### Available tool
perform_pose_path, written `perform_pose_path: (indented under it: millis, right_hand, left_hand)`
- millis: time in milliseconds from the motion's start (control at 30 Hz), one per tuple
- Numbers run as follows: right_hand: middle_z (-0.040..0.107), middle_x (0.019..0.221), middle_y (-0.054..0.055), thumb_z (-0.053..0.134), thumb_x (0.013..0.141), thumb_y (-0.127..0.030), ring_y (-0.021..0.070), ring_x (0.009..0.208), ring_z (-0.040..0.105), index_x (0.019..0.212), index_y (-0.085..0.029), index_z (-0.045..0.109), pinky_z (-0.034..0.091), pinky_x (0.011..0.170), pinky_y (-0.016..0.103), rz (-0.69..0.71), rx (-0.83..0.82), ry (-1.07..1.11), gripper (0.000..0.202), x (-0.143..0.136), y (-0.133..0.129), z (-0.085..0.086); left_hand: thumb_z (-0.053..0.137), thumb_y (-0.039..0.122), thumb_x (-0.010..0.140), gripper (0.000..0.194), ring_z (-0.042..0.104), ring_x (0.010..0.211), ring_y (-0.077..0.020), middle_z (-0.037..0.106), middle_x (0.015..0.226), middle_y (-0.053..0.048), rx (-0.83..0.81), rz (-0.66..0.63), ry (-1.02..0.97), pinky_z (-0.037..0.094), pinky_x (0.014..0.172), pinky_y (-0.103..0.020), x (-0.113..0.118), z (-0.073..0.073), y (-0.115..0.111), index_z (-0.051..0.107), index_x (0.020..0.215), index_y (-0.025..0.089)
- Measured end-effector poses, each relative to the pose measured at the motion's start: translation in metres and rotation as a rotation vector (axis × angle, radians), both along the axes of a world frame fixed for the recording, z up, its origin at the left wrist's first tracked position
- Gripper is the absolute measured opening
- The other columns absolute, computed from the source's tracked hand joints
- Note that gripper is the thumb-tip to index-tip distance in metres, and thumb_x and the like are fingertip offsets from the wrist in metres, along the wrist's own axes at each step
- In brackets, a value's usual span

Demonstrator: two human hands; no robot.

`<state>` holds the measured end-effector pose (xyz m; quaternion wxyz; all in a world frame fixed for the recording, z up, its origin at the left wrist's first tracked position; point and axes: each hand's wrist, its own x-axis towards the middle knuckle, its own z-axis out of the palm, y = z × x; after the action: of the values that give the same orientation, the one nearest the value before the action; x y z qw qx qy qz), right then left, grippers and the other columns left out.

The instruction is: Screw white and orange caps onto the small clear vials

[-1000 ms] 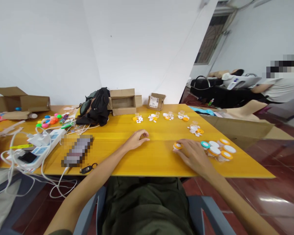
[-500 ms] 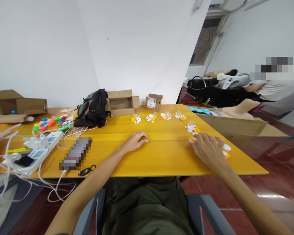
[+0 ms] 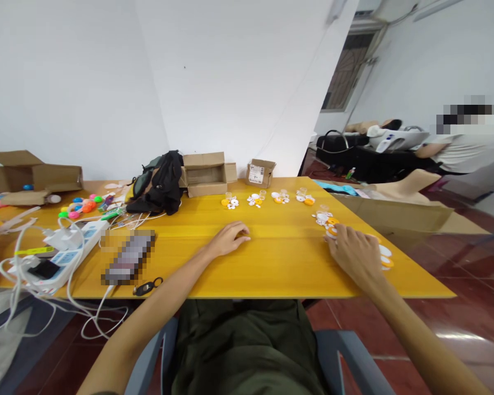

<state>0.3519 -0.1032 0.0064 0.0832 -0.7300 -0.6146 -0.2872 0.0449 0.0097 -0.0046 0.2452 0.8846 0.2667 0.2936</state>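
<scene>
My left hand [image 3: 230, 240] rests on the yellow wooden table [image 3: 271, 269], fingers loosely bent, the thumb apart from them and nothing held. On the right side, my right hand [image 3: 356, 255] bends its fingers down over a group of round plastic pieces. A white and orange piece [image 3: 331, 230] shows by its thumb and forefinger; white discs [image 3: 385, 250] and an orange ring [image 3: 387, 262] lie beyond its other side. What sits under the palm and fingertips is hidden. Just behind is a pile of small white and orange parts [image 3: 323, 218] with a clear cup [image 3: 324, 208].
More such piles [image 3: 230, 202] line the table's far side, before two cardboard boxes [image 3: 206, 174] and a black bag [image 3: 164, 184]. At left lie a power strip [image 3: 78, 247] with white cables, a phone [image 3: 129, 257] and a key fob [image 3: 145, 287]. A person [image 3: 463, 145] sits beyond the right edge.
My right hand has shifted slightly right, its fingers drawn closer together over the pieces. My left hand stays in place. The whole view has shifted a little.
</scene>
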Motion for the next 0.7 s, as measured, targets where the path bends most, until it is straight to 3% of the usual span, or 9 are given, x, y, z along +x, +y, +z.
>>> perform_pose_path:
  millis: [167, 500, 700]
  right_hand:
    - [0.064, 0.077, 0.013, 0.046, 0.092, -0.028, 0.0285, 0.074, 0.061, 0.088, -0.017, 0.057, 0.031, 0.064, 0.034, 0.055, 0.020, 0.007, 0.016, 0.003, -0.003, -0.002]
    - [0.063, 0.073, 0.015, 0.042, 0.094, -0.044, 0.0299, 0.074, 0.059, 0.080, -0.016, 0.058, 0.035, 0.065, 0.036, 0.051, 0.123, 0.006, 0.035, 0.005, -0.005, -0.006]
    - [0.068, 0.091, 0.020, 0.043, 0.092, -0.046, 0.0327, 0.089, 0.061, 0.094, -0.014, 0.063, 0.040, 0.076, 0.042, 0.040, 0.314, 0.066, 0.038, 0.008, -0.019, -0.012]
  left_hand:
    - [0.059, 0.021, 0.088, 0.003, 0.061, 0.091, -0.0185, 0.065, 0.092, -0.004, 0.007, 0.002, 0.015, 0.048, 0.088, -0.032, -0.001, 0.000, -0.001, 0.061, 0.088, 0.019]
    - [0.057, 0.022, 0.088, 0.005, 0.060, 0.092, -0.0189, 0.065, 0.094, -0.004, 0.026, 0.010, 0.052, 0.049, 0.089, -0.033, -0.002, 0.001, -0.002, 0.062, 0.090, 0.020]
    - [0.058, 0.021, 0.087, 0.005, 0.061, 0.092, -0.0193, 0.065, 0.096, -0.005, 0.025, 0.021, 0.064, 0.049, 0.090, -0.034, -0.002, 0.001, -0.003, 0.061, 0.091, 0.020]
